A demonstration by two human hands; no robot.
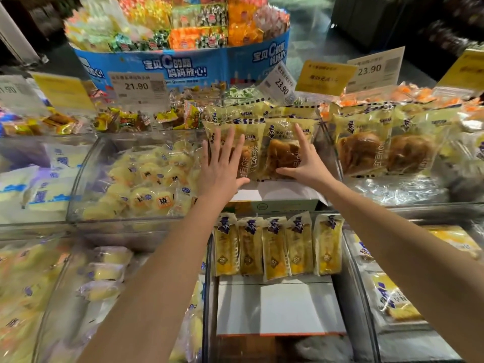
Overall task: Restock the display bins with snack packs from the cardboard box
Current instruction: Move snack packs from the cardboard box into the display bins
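Display bin (337, 166): bread packs (282, 150) pressed by left grip (222, 163), right grip (305, 163), fingers straight; soft, crushable, so sealed edges judged best hold.

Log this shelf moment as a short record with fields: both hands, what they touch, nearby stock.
left hand: flat, fingers straight, on left bread pack
right hand: fingers spread, on right bread pack
packs: side by side, brown loaves showing
below: five yellow snack packs upright in a row
to the left: round yellow cakes in a clear bin
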